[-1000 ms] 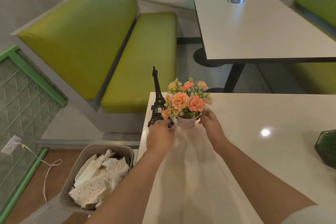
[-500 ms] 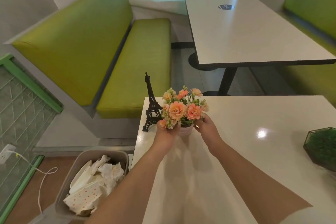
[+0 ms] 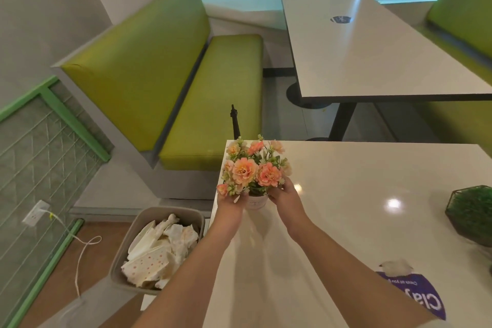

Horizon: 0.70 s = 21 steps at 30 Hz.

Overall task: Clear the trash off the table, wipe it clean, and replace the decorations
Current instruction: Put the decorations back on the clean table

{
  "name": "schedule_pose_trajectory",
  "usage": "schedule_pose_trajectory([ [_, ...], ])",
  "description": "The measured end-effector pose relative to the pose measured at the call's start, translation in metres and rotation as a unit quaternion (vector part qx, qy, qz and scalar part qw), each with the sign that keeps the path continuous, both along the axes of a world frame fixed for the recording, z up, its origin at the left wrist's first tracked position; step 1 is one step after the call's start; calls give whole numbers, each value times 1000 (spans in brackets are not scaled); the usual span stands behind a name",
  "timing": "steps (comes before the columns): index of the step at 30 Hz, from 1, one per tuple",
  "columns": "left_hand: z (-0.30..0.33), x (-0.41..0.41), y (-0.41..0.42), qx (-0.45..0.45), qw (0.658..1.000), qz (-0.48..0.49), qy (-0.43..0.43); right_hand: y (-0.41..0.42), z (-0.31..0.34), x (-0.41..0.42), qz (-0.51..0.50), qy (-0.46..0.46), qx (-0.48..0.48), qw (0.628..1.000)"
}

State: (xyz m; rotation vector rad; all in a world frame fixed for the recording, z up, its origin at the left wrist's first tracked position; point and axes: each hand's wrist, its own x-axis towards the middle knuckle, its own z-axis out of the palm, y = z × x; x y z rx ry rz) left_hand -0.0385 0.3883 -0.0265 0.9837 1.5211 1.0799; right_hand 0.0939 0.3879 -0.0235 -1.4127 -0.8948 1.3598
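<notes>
At the centre of the frame the left hand [image 3: 231, 201] and right hand [image 3: 284, 194] grip a small white pot of peach and pink artificial flowers [image 3: 253, 176] from both sides, over the far left corner of the glossy white table [image 3: 359, 194]. Just behind the blooms a black Eiffel Tower model [image 3: 235, 122] pokes up. At lower left a grey bin [image 3: 127, 255] holds crumpled white paper trash [image 3: 159, 250]; at the right edge sits a green plant in a dark geometric holder [image 3: 472, 212].
</notes>
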Motion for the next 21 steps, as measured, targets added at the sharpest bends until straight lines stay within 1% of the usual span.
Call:
schedule_pose_trajectory([
  [3,-2,-15,-14,23,999,-28,33,-12,1,-14,7,9,5,1000],
  [6,-1,-26,-26,33,998,-42,42,-19,1,-21,18,10,9,1000],
  [12,-4,-36,-37,10,998,-46,37,-29,-7,-31,30,-9,15,999],
  [18,-2,-38,-42,-3,999,-47,-6,-29,-9,-34,29,-25,13,999],
  [21,-3,-37,-38,-6,999,-43,-9,-27,-9,-33,38,-35,5,999],
])
